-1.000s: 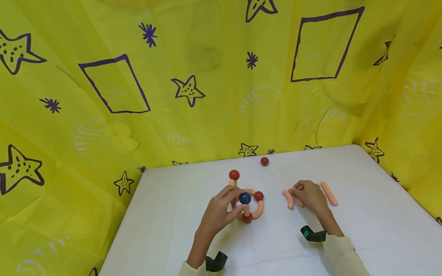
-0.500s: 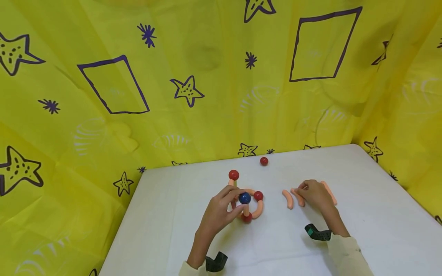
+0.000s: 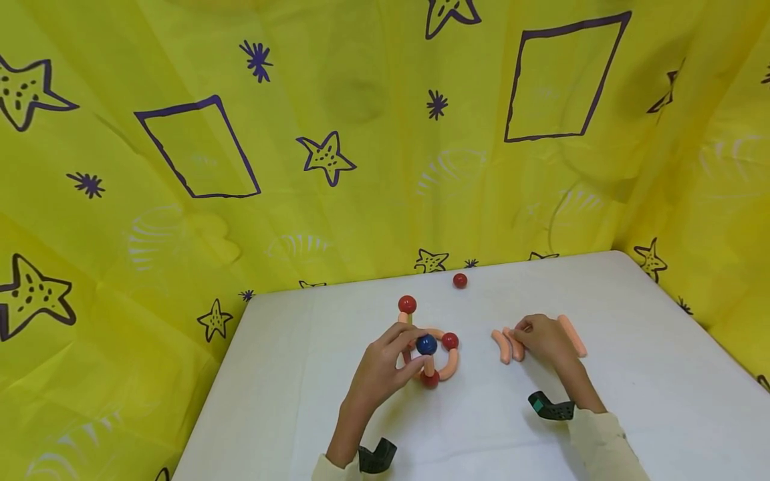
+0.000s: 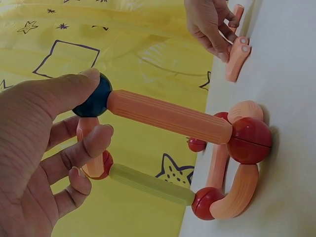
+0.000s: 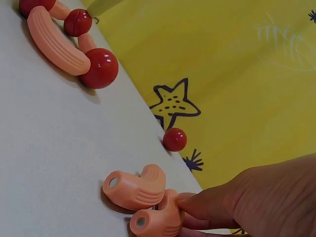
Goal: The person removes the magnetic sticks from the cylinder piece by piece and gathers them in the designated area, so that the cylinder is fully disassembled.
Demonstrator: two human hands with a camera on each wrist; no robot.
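Note:
My left hand point(image 3: 379, 374) pinches a blue ball point(image 3: 426, 345) between thumb and fingers. In the left wrist view the blue ball point(image 4: 96, 101) caps an upright orange stick point(image 4: 170, 116), and a green stick point(image 4: 150, 183) stands beside it. Both rise from a ring of red balls point(image 4: 249, 140) and curved orange sticks point(image 4: 239, 195). Off to the right, my right hand point(image 3: 546, 339) pinches the far end of a curved stick point(image 3: 516, 347) on the table. Close along its left side lies another curved stick point(image 3: 501, 347); the right wrist view shows the gripped piece point(image 5: 160, 220) beside its neighbour point(image 5: 136, 190).
A loose red ball point(image 3: 460, 280) sits near the back edge of the white table point(image 3: 289, 361). One straight orange stick point(image 3: 573, 336) lies just right of my right hand. Yellow patterned cloth point(image 3: 373, 220) hangs behind the table and on both sides.
My right hand moved slightly right, then back left. The curved stick at its fingers has shifted closer to its neighbour. My left hand has stayed on the blue ball.

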